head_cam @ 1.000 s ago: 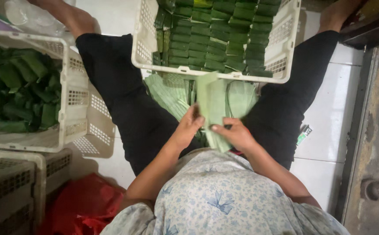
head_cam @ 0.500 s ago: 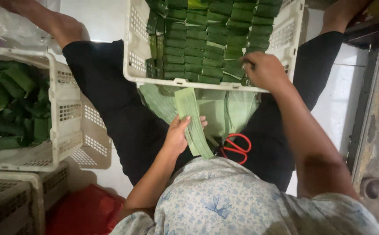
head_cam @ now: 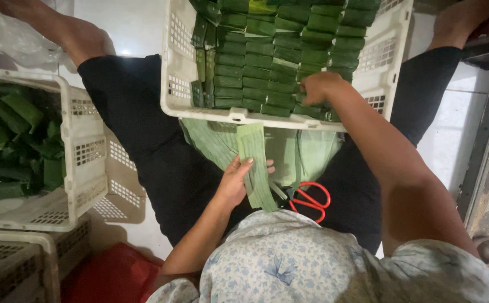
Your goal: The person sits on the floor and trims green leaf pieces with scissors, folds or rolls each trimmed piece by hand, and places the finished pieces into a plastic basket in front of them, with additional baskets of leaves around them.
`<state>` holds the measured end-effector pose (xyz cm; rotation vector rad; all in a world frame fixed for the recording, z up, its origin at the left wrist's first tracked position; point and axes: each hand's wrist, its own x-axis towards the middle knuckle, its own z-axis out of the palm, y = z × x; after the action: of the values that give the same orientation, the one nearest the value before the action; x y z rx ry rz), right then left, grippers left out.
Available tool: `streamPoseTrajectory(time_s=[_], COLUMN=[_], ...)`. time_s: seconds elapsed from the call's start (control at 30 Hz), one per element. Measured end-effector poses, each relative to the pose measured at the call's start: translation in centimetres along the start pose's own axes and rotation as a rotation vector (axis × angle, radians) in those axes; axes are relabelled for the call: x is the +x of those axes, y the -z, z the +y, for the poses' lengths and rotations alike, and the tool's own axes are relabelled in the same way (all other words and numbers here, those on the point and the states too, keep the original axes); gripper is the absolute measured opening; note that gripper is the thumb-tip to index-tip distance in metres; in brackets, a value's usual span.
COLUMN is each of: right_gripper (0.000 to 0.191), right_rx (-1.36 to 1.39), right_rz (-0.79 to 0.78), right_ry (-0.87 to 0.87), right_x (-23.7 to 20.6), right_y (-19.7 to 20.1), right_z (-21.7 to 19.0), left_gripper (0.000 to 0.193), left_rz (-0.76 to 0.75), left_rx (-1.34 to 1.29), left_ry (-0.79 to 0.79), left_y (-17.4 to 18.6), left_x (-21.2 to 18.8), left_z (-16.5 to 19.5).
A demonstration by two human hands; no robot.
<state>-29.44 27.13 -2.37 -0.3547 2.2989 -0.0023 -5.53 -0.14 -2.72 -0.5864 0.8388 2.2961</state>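
Head view: left hand fingers clamped on folded banana-leaf strip over lap; right hand fingers curled onto stacked leaf packets in white crate; red-handled scissors beside strip.

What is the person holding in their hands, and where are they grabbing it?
The left hand holds a folded green leaf strip by its lower middle. The right hand rests on the folded leaves in the white crate; whether it grips one cannot be told.

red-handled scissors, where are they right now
In the head view, the red-handled scissors lie on the person's lap right of centre, beside the pale green leaf strip that the left hand holds, below the white plastic crate's near rim.
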Motion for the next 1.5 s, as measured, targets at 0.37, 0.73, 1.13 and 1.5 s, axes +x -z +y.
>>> streamPoseTrajectory(time_s=[0.37,0.73,1.13,1.5], right_gripper=[0.064,0.048,0.025,0.031], right_rx=[0.194,0.681,0.468,0.454], right_rz=[0.192,0.312,1.176,1.279], right_ry=[0.097,0.480,0.300,0.333], right_x=[-2.8,-23.6,-24.9,-27.8], right_y=[-0.1,-1.4,-14.5,-15.7], right_z=[1.3,-8.6,-11.2,-12.7], left_gripper=[0.031,0.042,0.028,0.039], left_rz=[0.003,-0.223,-0.151,-0.225], left_rx=[0.180,-0.194,-0.069,-0.006], left_ry=[-0.256,-0.092,-0.199,-0.104], left_y=[-1.4,-4.1,-4.3,-4.6], left_x=[-0.2,-2.5,-3.6,-4.4], left_z=[-0.1,-0.9,-2.0,-4.8])
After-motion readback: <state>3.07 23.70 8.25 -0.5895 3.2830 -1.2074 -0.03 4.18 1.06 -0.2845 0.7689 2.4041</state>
